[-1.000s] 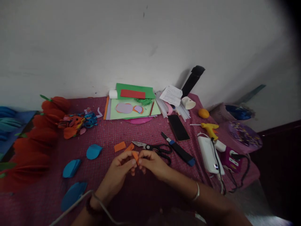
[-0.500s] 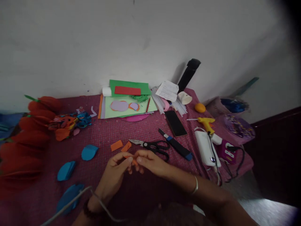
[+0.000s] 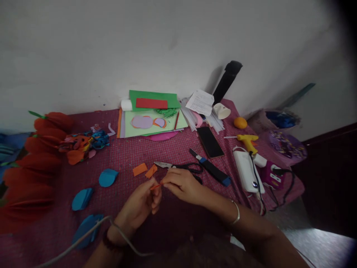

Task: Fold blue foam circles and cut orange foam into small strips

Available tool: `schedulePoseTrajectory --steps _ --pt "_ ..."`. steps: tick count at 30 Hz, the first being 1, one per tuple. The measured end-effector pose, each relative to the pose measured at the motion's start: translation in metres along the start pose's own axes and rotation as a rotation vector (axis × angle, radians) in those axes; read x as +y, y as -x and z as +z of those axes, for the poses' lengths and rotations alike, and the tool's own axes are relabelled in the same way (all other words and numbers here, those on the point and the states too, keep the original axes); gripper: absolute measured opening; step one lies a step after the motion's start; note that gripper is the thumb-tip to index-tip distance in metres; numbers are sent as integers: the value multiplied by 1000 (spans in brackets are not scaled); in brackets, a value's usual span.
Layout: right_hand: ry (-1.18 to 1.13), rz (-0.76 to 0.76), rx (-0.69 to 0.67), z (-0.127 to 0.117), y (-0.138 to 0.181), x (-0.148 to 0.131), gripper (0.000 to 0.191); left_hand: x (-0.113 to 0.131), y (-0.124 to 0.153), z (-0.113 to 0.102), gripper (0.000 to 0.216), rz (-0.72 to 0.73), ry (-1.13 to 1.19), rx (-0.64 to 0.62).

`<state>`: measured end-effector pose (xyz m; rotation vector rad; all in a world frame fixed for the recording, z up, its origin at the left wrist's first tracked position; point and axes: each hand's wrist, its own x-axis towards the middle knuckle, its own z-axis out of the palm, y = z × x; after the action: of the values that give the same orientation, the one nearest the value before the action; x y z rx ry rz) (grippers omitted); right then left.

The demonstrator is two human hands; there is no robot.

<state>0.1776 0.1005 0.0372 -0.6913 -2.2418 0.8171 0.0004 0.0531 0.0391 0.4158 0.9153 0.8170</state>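
Note:
A thin piece of orange paper [image 3: 156,187] is pinched between my two hands above the table's near part. My left hand [image 3: 142,203] grips its left end between thumb and finger, the other fingers loosely curled. The fingertips of my right hand [image 3: 184,185] close on its right end. Just beyond them lie two more orange paper pieces, one flat [image 3: 140,169] and one creased [image 3: 151,171]. Black-handled scissors [image 3: 178,166] rest behind my right hand, which partly covers the handles. A utility knife [image 3: 212,169] lies to the right of the scissors.
Blue paper circles [image 3: 108,178] lie at left, near red paper pumpkins [image 3: 47,163] and scraps [image 3: 80,144]. Coloured sheets [image 3: 131,130] are stacked at the back. A phone [image 3: 210,142], glue gun [image 3: 247,142], power bank [image 3: 247,169] and corded socket box [image 3: 272,176] sit right.
My right hand has turned over and lifted slightly, now covering more of the scissors. The orange paper shows as a narrow strip between the fingertips. The view has shifted slightly.

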Motion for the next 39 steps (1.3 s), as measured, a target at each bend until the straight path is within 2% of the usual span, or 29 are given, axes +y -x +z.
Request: schedulePoseTrajectory --steps 4,7,11,14,18,22,25,28,33,37,39 --pt "102 -60 -27 -4 0 -1 21 -2 3 2 32 12 -30 -57" --pt "22 -32 -19 -3 0 -1 20 -2 3 3 31 48 -55 -50" --pt "-290 199 76 -3 -2 -1 18 -4 0 2 28 154 -236 71" --pt "-542 370 26 -1 -3 0 11 -5 -1 1 21 218 -458 125" --pt "-594 416 -32 4 -4 -1 11 -5 -1 2 16 215 -631 126" --pt "-405 329 -87 -4 -4 -1 6 -7 -3 4 14 182 -512 141" --pt "-14 281 -61 -24 4 6 17 -6 -3 4 17 176 -313 195" --pt "295 348 -84 -42 23 17 23 -1 -2 5 21 182 -154 243" --pt "451 375 -192 -47 48 26 41 5 1 3 20 222 -41 238" --pt "532 394 -267 -45 44 24 45 8 3 1 21 276 7 221" --pt "503 422 -277 -49 38 23 46 10 5 1 22 299 28 222"
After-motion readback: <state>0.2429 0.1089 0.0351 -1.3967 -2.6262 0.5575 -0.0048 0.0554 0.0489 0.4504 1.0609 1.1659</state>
